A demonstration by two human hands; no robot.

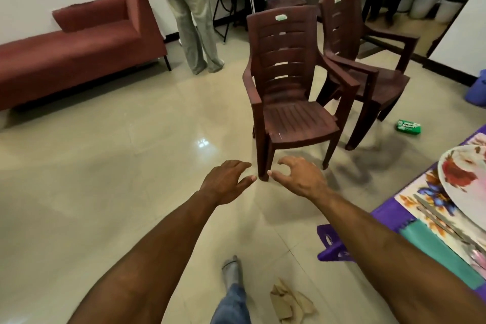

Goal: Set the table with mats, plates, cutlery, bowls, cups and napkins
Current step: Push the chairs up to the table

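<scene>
My left hand (226,182) and my right hand (298,176) reach forward over the tiled floor, fingers apart, holding nothing. They hover just short of a brown plastic chair (289,92). At the right edge a purple table (389,212) carries a floral mat (420,196). On the mat sit a white flowered plate (462,168), some cutlery (441,221) and a teal napkin (441,255). The table lies to the right of my right forearm.
A second brown chair (368,60) stands behind the first. A red sofa (79,52) lines the left wall. Two people stand at a wooden table at the back. A green packet (408,127) and crumpled brown paper (289,302) lie on the floor. My foot (232,271) shows below.
</scene>
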